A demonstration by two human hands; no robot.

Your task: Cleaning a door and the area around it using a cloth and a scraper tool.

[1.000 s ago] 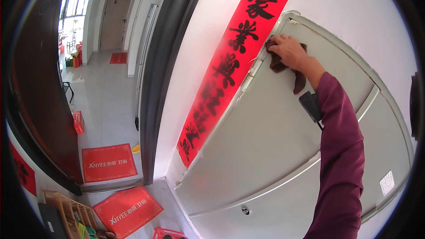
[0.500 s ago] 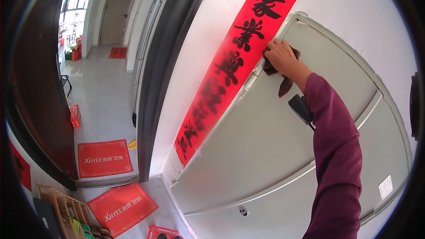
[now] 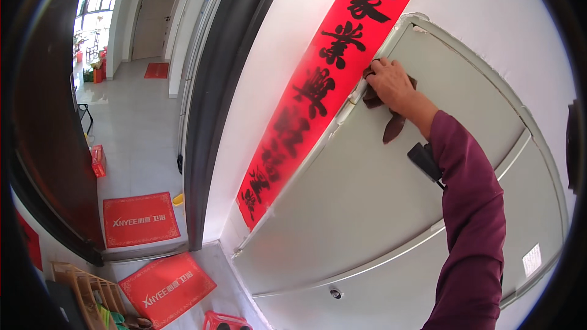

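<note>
My right hand (image 3: pixel 394 85) reaches up from the lower right in a purple sleeve. Its fingers are closed over a dark brown cloth (image 3: pixel 396 127), pressed against the upper left edge of a pale grey-green metal cabinet door (image 3: pixel 348 208). One corner of the cloth hangs loose below the palm. Right beside the fingertips runs a long red paper banner (image 3: pixel 309 95) with black brushed characters, stuck to the white wall. A black box-shaped device (image 3: pixel 424 162) sits by the sleeve cuff. My left hand is out of view.
A dark door frame (image 3: pixel 229 104) and an open brown door (image 3: pixel 52 116) stand to the left. Red mats (image 3: pixel 142 220) lie at the threshold. A wooden rack (image 3: pixel 82 284) with footwear and a red plastic stool (image 3: pixel 226 321) are low down.
The right hand and cloth stay at the cabinet's upper left edge, with the wrist and forearm shifted slightly right and down. The whole view has moved a little.
</note>
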